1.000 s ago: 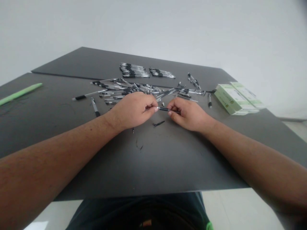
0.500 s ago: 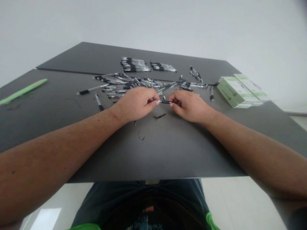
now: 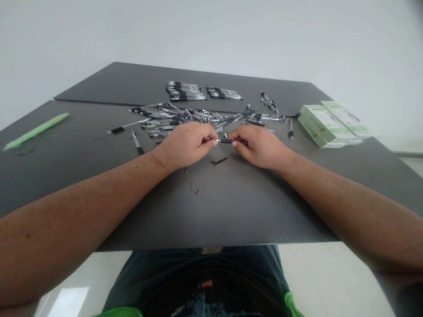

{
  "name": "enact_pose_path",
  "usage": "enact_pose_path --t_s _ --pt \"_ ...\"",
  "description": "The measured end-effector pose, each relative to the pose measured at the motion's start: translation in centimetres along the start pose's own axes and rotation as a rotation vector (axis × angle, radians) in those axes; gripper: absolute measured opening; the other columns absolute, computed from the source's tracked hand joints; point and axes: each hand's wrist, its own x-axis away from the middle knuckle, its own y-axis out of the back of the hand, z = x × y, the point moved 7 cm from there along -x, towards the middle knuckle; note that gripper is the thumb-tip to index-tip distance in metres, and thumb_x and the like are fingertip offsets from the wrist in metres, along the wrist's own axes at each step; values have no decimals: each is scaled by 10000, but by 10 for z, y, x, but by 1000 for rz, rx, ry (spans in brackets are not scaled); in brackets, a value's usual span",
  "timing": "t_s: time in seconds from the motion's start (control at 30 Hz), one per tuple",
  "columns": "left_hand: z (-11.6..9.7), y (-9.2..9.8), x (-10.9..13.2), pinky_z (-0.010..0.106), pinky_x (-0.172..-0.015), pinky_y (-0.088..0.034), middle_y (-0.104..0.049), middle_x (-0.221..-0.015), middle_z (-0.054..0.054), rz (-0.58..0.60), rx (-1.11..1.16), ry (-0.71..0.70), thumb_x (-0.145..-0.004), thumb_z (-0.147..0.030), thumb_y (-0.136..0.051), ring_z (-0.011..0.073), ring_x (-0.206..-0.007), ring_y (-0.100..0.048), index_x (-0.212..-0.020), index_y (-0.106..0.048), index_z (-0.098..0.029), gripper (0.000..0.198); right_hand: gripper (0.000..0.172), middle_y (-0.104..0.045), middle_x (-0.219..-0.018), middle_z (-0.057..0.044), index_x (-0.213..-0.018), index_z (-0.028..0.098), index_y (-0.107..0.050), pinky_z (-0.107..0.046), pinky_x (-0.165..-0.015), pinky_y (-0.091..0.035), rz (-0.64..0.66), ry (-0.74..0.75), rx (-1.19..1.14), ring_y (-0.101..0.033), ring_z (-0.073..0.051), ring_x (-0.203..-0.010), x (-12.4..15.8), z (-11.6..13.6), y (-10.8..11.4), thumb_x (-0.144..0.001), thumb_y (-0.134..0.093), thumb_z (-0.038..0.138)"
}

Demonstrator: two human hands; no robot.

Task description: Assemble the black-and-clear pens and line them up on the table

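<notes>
Both hands meet at the middle of the table, pinching one dark pen part (image 3: 224, 141) that lies level between them. My left hand (image 3: 190, 143) is closed on its left end, where a light tip shows. On the right end, the thumb and fingers of my right hand (image 3: 259, 145) are closed. Just beyond the hands spreads a loose pile of clear and black pens (image 3: 165, 121). A small black piece (image 3: 220, 161) lies on the table nearer to me, below the held part.
Two neat rows of pens, a left one (image 3: 186, 91) and a right one (image 3: 224, 93), lie farther back. Green and white boxes (image 3: 325, 125) stand at the right. A long green object (image 3: 38, 131) lies at the left of the grey table (image 3: 211, 220).
My right hand has shifted slightly left along the held part, closer to my left hand. The whole view has moved a little.
</notes>
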Motion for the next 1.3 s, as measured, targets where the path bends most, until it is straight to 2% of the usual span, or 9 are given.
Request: enact_pose_path --t_s 0.17,0.43,0.63,0.7,0.83,1.03,1.1,1.2,1.3 --pt "0 0 0 401 -904 -568 -844 -968 64 -17 14 -2 -1039 -374 -635 267 -948 -772 -1075 -840 -228 254 119 -808 -992 -84 -1031 218 -752 -382 -856 -522 -29 -45 -3 -714 -271 -892 -1 -2 3 -932 -725 277" --pt "2 0 1 389 -868 -560 -835 -937 55 -20 31 8 -1032 -364 -647 256 -915 -769 -1054 -833 -227 232 240 -807 -1008 -122 -1056 215 -775 -410 -901 -521 36 3 17 -734 -306 -973 0 0 -3 -1092 -569 332" --pt "1 -1 0 393 -854 -538 -818 -917 55 -23 41 -10 -1028 -372 -639 257 -890 -751 -1041 -825 -219 241 134 -801 -977 -82 -1049 217 -742 -368 -820 -502 -14 -38 -22 -711 -262 -861 -1 -2 2 -939 -715 290" --pt "1 -1 0 395 -847 -534 -817 -920 58 -29 38 -21 -1029 -374 -632 259 -886 -748 -1042 -821 -212 249 123 -801 -962 -93 -1022 218 -744 -375 -821 -497 -7 -10 2 -708 -269 -864 -2 0 1 -974 -671 305" --pt "1 -1 1 396 -843 -537 -820 -925 58 -27 28 -22 -1032 -382 -631 260 -888 -749 -1048 -821 -215 253 273 -803 -945 -129 -1004 207 -757 -397 -835 -494 23 23 38 -725 -297 -904 -2 2 -2 -1070 -536 353" --pt "2 -1 1 399 -835 -534 -815 -910 56 -25 18 -23 -1037 -371 -632 261 -872 -751 -1040 -824 -217 245 158 -797 -957 -85 -1057 212 -741 -360 -793 -493 21 -49 -26 -710 -259 -846 -1 -1 -1 -954 -696 324" --pt "2 -1 1 397 -832 -532 -816 -914 58 -28 20 -25 -1035 -365 -635 261 -875 -754 -1041 -823 -211 243 136 -797 -961 -90 -1041 219 -742 -366 -808 -489 37 -44 7 -702 -265 -862 -2 -1 -1 -976 -676 319" --pt "2 -2 1 393 -830 -532 -820 -920 56 -29 23 -23 -1037 -372 -639 260 -888 -759 -1050 -822 -210 245 221 -799 -959 -113 -1030 217 -754 -383 -838 -487 65 -13 42 -712 -288 -911 -2 1 -4 -1062 -579 348" --pt "2 -2 1 394 -824 -532 -825 -923 54 -22 15 -22 -1040 -380 -636 260 -885 -757 -1046 -824 -216 250 246 -796 -942 -113 -1032 211 -755 -382 -826 -485 59 -7 30 -719 -287 -896 -2 1 -4 -1066 -567 365"
